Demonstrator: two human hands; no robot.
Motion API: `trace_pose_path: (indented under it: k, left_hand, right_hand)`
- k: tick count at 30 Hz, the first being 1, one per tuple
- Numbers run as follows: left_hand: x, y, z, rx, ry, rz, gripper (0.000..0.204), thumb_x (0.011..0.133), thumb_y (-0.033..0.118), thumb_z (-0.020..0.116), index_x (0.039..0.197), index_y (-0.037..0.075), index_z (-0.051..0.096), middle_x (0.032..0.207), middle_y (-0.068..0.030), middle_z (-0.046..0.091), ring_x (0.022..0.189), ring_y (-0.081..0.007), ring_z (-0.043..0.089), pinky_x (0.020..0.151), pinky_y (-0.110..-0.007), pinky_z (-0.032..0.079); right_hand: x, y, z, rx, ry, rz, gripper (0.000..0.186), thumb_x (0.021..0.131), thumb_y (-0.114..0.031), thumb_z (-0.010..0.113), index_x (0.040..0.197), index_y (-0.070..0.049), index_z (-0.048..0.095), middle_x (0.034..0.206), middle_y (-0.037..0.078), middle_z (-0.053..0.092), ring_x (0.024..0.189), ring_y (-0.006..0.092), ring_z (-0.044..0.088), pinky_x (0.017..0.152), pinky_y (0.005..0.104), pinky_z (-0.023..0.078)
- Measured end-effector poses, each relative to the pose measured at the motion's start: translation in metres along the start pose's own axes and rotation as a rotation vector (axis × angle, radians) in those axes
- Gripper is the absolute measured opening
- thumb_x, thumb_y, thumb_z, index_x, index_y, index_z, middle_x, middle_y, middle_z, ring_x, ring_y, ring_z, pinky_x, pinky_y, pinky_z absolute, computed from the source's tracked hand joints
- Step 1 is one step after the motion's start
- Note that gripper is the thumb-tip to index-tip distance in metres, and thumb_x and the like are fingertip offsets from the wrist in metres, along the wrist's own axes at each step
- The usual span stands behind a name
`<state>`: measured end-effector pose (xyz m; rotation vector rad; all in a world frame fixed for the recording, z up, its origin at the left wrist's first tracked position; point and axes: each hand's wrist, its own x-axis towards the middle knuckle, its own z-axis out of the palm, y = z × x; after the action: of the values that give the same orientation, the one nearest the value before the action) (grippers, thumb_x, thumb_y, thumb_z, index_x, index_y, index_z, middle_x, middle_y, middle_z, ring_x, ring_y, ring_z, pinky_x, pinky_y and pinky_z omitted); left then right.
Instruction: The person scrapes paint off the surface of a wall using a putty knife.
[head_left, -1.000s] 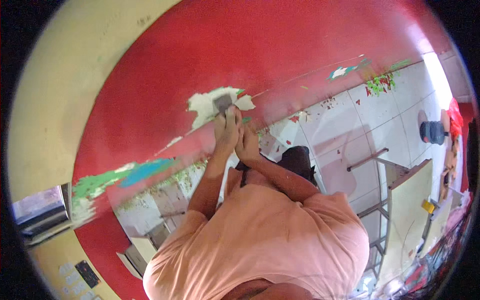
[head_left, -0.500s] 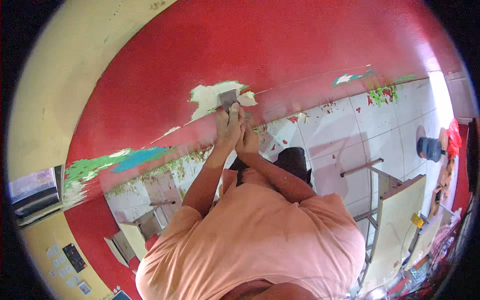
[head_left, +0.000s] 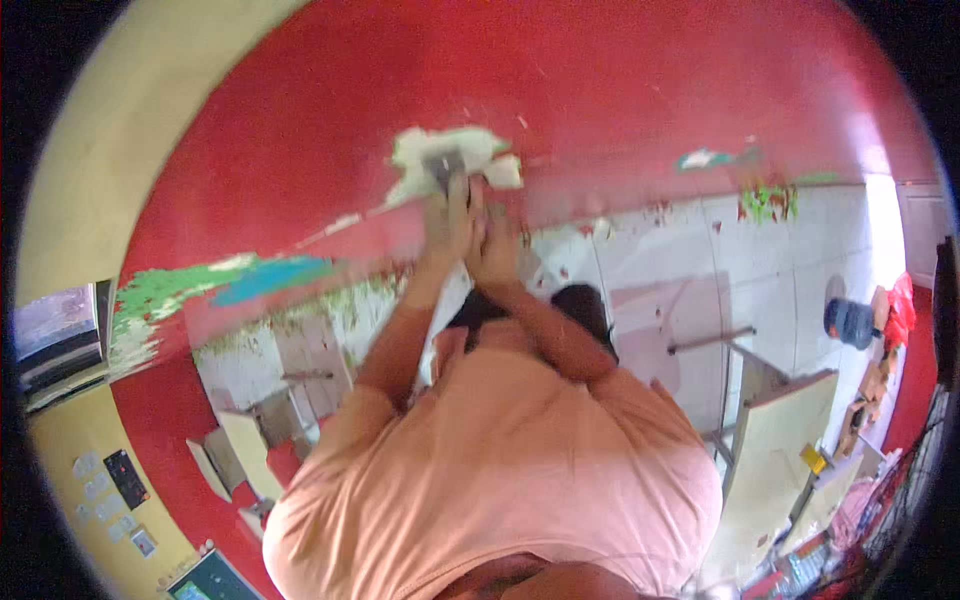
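Note:
My left hand (head_left: 448,220) and my right hand (head_left: 490,240) are closed together on a scraper with a flat grey blade (head_left: 443,160); the handle is mostly hidden by my fingers. The blade lies against a pale, irregular stripped patch (head_left: 410,160) in the red painted wall (head_left: 480,70). Other scraped marks show along the lower part of the wall: a green and blue band (head_left: 265,280) on the left and a smaller bluish patch (head_left: 705,158) on the right. The picture is somewhat blurred around my hands.
Paint flakes (head_left: 765,205) litter white floor tiles (head_left: 650,250) along the wall's foot. At right stand a pale tabletop on metal legs (head_left: 775,460), a dark blue water jug (head_left: 847,322) and red plastic (head_left: 898,315). More furniture (head_left: 240,450) is at lower left, beside a yellow wall (head_left: 60,440).
My hands and the scraper blade sit higher in the picture than before, still on the pale patch. The view has shifted a little, with the jug and right-hand furniture appearing lower.

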<state>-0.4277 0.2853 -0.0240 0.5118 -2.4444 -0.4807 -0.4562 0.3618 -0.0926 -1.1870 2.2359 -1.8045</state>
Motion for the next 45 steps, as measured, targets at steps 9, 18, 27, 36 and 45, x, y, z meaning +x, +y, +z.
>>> trace_pose_path:
  k: [9, 18, 27, 36, 45]
  left_hand:
    - [0.007, 0.024, -0.006, -0.893, 0.205, -0.674, 0.041, 0.095, 0.025, 0.032, 0.059, 0.007, 0.040, 0.049, -0.0012, 0.038, 0.043, -0.0144, 0.041, 0.043, -0.029, 0.034]
    - [-0.040, -0.005, 0.039, -1.324, 0.176, -0.981, 0.046, 0.097, 0.040, 0.033, 0.064, 0.009, 0.042, 0.056, -0.0019, 0.044, 0.049, -0.0122, 0.042, 0.044, -0.028, 0.034]
    - [-0.034, -0.003, 0.037, -1.314, 0.147, -0.643, 0.055, 0.097, 0.043, 0.027, 0.058, 0.007, 0.042, 0.049, -0.0011, 0.040, 0.044, -0.0113, 0.041, 0.042, -0.027, 0.033]
    - [0.015, 0.040, 0.036, -1.721, 0.666, -0.813, 0.063, 0.092, 0.059, 0.022, 0.065, 0.007, 0.044, 0.045, 0.0001, 0.037, 0.040, -0.0117, 0.040, 0.039, -0.029, 0.034]
    - [0.034, 0.047, 0.040, -1.791, 0.759, -0.688, 0.065, 0.092, 0.060, 0.022, 0.060, 0.008, 0.044, 0.046, 0.0010, 0.037, 0.038, -0.0107, 0.038, 0.039, -0.026, 0.032]
  right_hand:
    - [-0.014, 0.045, 0.006, -0.035, -0.209, -0.078, 0.046, 0.087, -0.028, 0.049, 0.118, 0.006, 0.043, 0.102, 0.026, 0.056, 0.086, 0.0435, 0.057, 0.077, 0.0485, 0.045]
    - [-0.011, 0.021, -0.026, -0.076, -0.307, -0.030, 0.049, 0.089, -0.026, 0.050, 0.131, -0.003, 0.038, 0.114, 0.023, 0.055, 0.082, 0.0336, 0.063, 0.064, 0.0431, 0.051]
    - [-0.011, 0.028, -0.041, -0.104, -0.331, -0.094, 0.055, 0.088, -0.022, 0.051, 0.132, 0.005, 0.033, 0.103, 0.022, 0.062, 0.065, 0.0317, 0.064, 0.054, 0.0370, 0.051]
    - [0.066, -0.028, -0.091, -0.248, -0.533, -0.601, 0.050, 0.080, -0.003, 0.054, 0.126, 0.013, 0.040, 0.103, 0.022, 0.061, 0.075, 0.0299, 0.065, 0.058, 0.0331, 0.050]
    - [0.101, -0.042, -0.108, -0.420, -0.684, -0.826, 0.045, 0.088, -0.012, 0.052, 0.126, 0.009, 0.040, 0.113, 0.024, 0.057, 0.085, 0.0340, 0.063, 0.069, 0.0351, 0.052]
